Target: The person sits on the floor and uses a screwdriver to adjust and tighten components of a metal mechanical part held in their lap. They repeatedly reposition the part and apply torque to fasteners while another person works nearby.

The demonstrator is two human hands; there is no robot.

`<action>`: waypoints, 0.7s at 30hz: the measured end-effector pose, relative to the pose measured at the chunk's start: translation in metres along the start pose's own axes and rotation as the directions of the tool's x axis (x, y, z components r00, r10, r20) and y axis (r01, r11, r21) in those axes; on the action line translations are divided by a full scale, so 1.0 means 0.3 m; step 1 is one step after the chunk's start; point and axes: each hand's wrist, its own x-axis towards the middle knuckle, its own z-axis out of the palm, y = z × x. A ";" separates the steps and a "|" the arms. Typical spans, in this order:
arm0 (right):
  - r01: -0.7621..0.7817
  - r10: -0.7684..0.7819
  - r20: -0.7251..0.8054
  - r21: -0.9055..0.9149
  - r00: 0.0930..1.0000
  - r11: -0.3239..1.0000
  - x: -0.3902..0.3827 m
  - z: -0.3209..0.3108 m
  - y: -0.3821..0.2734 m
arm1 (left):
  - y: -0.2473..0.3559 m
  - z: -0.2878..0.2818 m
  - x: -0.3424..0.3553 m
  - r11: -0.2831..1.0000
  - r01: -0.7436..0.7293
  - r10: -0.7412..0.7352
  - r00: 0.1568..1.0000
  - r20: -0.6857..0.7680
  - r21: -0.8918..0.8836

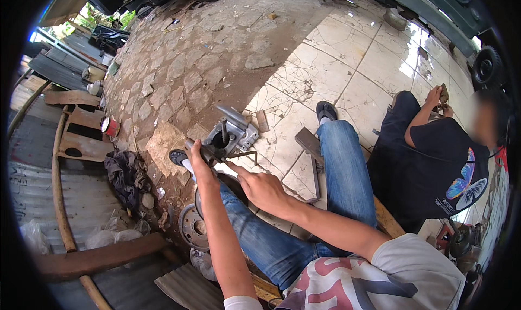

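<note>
From my feed: one grey metal engine part (232, 133) held up over the knees, above the cracked tile floor (347, 65); left hand (199, 160) has its fingers wrapped tight round a dark handle at the part's lower left side. Right hand (263, 189) sits just beside it, index finger stretched toward one thin bent rod (245, 156) under the part, other fingers curled, holding nothing I can make out. Two round metal discs (192, 226) lie on the ground below the left forearm; one other person (434, 158) sits well apart to the right.
</note>
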 end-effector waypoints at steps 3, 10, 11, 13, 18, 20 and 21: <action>-0.056 0.056 0.002 0.003 0.998 0.998 0.044 -0.004 0.019 | 0.007 0.039 -0.039 0.996 0.093 -0.091 0.993 0.072 -0.016; 0.021 -0.019 -0.054 0.044 0.998 0.999 -0.010 0.004 0.028 | 0.014 0.019 -0.006 0.996 0.054 -0.056 0.998 0.019 0.075; 0.018 -0.016 -0.061 0.034 0.998 0.999 0.009 0.003 0.027 | 0.001 0.007 0.008 0.995 0.042 -0.044 0.999 0.015 0.085; 0.003 -0.001 -0.065 0.023 0.998 1.000 0.063 0.000 0.032 | 0.007 0.019 -0.026 0.993 0.047 -0.053 0.997 0.059 0.113; 0.027 -0.028 -0.012 -0.015 1.000 1.000 0.021 -0.020 0.033 | 0.005 -0.002 0.024 0.994 0.016 -0.017 1.000 0.010 0.104; 0.023 -0.022 0.005 -0.086 1.000 0.996 0.017 -0.022 0.032 | 0.021 0.019 -0.010 0.996 0.007 -0.007 1.000 0.005 0.091; 0.023 -0.023 0.001 -0.111 1.000 0.994 0.037 -0.014 0.035 | 0.005 0.013 -0.011 0.995 0.010 -0.012 1.000 0.018 0.099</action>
